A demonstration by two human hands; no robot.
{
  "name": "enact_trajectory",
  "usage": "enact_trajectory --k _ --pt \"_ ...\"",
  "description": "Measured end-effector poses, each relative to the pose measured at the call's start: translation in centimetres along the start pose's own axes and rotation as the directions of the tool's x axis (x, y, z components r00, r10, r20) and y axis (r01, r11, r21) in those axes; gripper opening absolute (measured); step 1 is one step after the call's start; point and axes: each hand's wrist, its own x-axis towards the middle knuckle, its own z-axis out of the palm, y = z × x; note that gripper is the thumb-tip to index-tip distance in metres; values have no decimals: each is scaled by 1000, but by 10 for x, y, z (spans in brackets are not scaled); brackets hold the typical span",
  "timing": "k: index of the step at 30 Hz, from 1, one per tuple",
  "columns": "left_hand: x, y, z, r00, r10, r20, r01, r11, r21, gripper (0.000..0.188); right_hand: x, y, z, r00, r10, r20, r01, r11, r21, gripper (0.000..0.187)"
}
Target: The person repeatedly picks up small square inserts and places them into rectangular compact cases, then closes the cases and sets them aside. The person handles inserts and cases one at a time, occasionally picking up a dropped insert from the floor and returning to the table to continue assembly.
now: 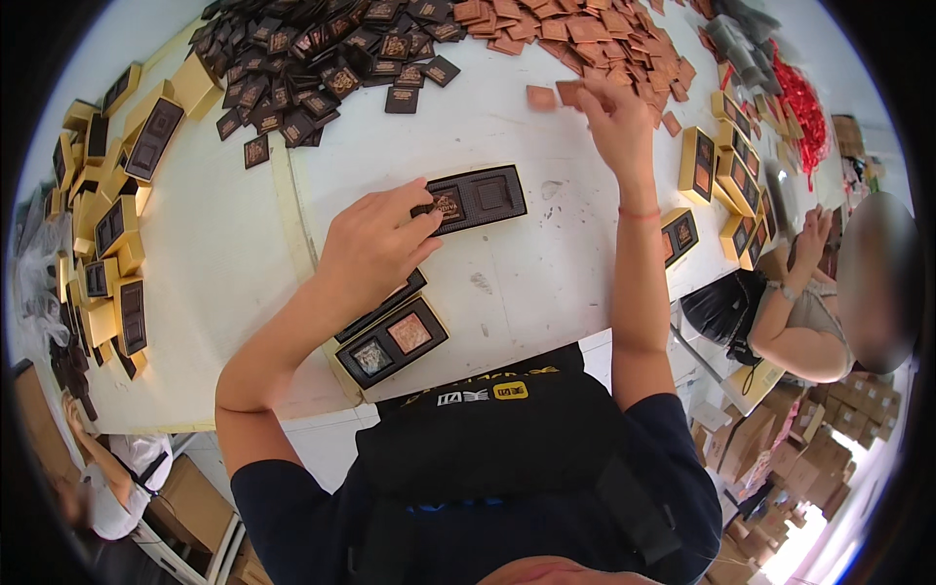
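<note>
A small gold-sided box (515,177) with a black tray lies at mid-table. A dark printed square (446,206) sits in its left compartment; the right compartment holds no square. My left hand (375,234) is closed around the box's left end, its fingertips beside the dark square. Up at the edge of a heap of orange-brown squares (604,34), my right hand (620,125) has its fingers curled onto one orange-brown square (568,93), partly hidden by the fingertips. Nearer me lies another box (392,341) with an orange and a silvery square, partly over a further dark box.
A heap of dark squares (322,58) lies at the far left. Gold boxes with black trays pile up at the left (117,224) and right (738,175). Red shredded material (801,112) lies at the far right. One person (804,322) sits at the right, another (117,487) at lower left.
</note>
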Motion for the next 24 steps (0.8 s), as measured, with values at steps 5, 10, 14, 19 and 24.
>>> enact_trajectory --k 5,10,14,19,24 --pt "2 1 -4 1000 22 7 -22 999 29 25 -63 -41 -4 849 148 507 -474 637 608 26" --pt "3 0 -3 1000 7 22 -7 1000 20 26 -82 -48 9 844 104 526 -437 702 562 14" --pt "3 1 -4 1000 3 25 -4 1000 30 26 -79 -57 8 860 105 499 -407 732 547 15" --pt "2 0 -5 999 0 43 0 1000 19 26 -86 -68 9 883 176 435 -438 641 631 13" --pt "3 3 -7 998 -15 66 14 1000 17 26 -104 -68 23 974 21 227 -84 959 271 15"
